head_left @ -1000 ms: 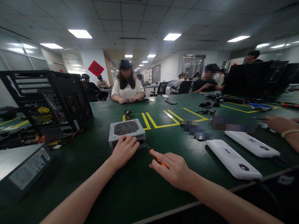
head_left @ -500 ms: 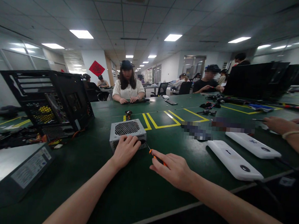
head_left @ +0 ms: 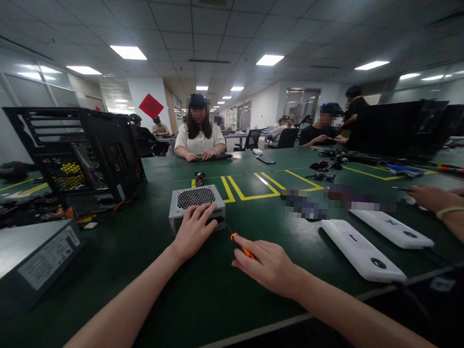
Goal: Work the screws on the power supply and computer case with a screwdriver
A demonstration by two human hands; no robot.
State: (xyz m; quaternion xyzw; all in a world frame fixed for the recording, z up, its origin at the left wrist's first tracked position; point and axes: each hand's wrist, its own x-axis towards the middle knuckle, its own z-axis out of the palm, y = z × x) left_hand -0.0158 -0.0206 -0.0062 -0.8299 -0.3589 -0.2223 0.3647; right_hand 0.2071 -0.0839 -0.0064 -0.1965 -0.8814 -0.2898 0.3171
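A grey metal computer power supply [head_left: 178,201] with a honeycomb vent on top sits on the green table in front of me. My left hand [head_left: 193,230] is laid over its near right edge, fingers bent and bracing it. An orange-and-black screwdriver [head_left: 246,247] is held between the thumb and fingers of my right hand [head_left: 271,266]. Its thin shaft slants up and left to the right side of the power supply. The exact spot where the tip meets the casing is hidden near my left fingertips.
A black computer case [head_left: 78,152] stands at left, with cables beside it. Nearer lies another power supply [head_left: 47,259] with a label. White power banks or similar slabs [head_left: 361,250] lie at right, near another person's hand [head_left: 432,201]. A person [head_left: 200,137] sits opposite.
My right hand has turned the screwdriver a little, so more of its orange handle shows. The power supply and my left hand have shifted very slightly left in view.
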